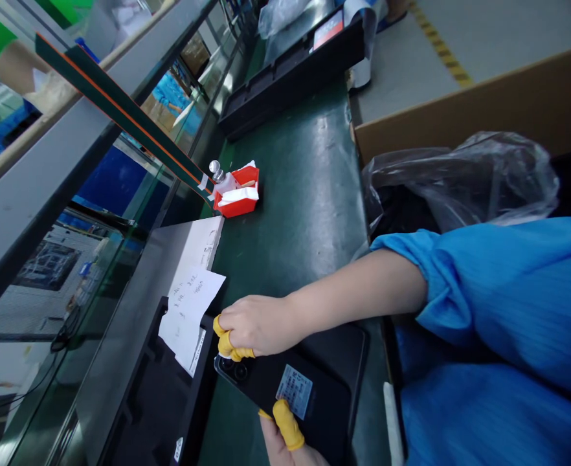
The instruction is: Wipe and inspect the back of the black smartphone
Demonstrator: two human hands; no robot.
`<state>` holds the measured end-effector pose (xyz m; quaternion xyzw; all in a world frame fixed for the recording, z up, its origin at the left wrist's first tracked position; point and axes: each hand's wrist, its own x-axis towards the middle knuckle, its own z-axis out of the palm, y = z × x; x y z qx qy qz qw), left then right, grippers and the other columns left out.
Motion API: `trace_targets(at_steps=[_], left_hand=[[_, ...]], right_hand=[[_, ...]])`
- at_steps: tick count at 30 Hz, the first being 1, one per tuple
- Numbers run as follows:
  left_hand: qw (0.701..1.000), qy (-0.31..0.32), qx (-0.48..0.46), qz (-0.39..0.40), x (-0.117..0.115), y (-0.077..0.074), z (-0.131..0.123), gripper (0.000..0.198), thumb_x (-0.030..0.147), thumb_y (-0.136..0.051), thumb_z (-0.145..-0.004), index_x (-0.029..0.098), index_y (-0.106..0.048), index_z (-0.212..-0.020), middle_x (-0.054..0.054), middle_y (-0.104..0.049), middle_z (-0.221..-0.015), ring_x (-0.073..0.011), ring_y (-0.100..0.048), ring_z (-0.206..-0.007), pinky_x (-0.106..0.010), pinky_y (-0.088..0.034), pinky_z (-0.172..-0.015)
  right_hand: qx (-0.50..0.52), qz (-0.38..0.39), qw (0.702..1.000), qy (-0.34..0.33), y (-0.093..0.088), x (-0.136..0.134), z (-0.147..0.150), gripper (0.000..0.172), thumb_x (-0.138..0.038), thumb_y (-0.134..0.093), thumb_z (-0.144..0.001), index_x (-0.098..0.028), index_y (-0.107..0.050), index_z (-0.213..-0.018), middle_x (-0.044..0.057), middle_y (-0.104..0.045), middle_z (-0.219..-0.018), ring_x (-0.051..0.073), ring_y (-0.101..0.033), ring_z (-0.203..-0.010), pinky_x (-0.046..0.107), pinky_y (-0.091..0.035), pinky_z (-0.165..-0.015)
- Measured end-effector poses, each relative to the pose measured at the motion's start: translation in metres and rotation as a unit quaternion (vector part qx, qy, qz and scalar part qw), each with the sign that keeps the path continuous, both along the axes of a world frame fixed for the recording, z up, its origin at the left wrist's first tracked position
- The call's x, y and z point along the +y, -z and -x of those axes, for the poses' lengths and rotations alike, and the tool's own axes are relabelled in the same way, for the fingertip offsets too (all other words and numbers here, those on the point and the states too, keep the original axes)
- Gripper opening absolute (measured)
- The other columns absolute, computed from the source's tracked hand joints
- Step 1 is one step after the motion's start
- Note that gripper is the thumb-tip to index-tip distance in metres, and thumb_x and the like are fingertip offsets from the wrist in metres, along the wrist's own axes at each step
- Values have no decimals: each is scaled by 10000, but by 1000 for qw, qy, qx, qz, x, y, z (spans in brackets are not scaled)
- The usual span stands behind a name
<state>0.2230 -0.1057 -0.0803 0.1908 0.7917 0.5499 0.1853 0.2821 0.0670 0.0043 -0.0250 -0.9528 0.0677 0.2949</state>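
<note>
A black phone lies back side up, with its camera lenses toward the left and a white label on its back. My left hand comes up from the bottom edge and grips the phone, its thumb in a yellow finger cot pressed beside the label. My right hand, reaching in from a blue sleeve, has yellow-cotted fingertips pinched on the phone's camera end. Whether something small sits between those fingertips cannot be told.
A red box with white wipes and a metal-capped bottle stands on the green mat. White papers overlap a black moulded tray. A long black tray lies farther off. A cardboard box with a plastic bag is at right.
</note>
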Motion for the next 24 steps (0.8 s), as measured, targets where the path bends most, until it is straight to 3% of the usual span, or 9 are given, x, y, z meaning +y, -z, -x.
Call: trace_targets(at_steps=[8,12,17,24], left_hand=[[1000,1,-18,-5,-7,3,3,735,583,-504,-700,59,-459,-1213,-152,-589,-1007,-237,-571,-894,-293,-486,-769],[999,-16,-30,-33,-2,-11,-5,712,543,-509,-727,31,-455,-1219,-158,-607,-953,-249,-582,-913,-306,-479,-816],[997,-33,-52,-37,3,-25,-15,704,523,-501,-744,40,-429,-1250,-148,-613,-939,-255,-570,-958,-322,-465,-861],[998,-11,-42,-52,-1,-15,-9,708,540,-499,-731,46,-450,-1235,-162,-612,-980,-249,-586,-918,-322,-468,-859]], right_hand=[[-57,5,998,4,-6,17,-8,138,-223,-521,-786,-189,-629,-865,31,-519,-871,101,-456,-716,218,-370,-616],[5,-1,1000,31,-9,24,-11,191,-232,-456,-832,-170,-629,-884,39,-528,-858,95,-462,-727,213,-391,-660],[92,9,996,17,-10,25,-13,240,-242,-406,-864,-153,-628,-890,44,-529,-824,91,-477,-750,206,-394,-686],[31,-30,999,-25,-9,4,-13,164,-259,-489,-823,-166,-622,-847,41,-512,-852,94,-454,-733,220,-367,-646]])
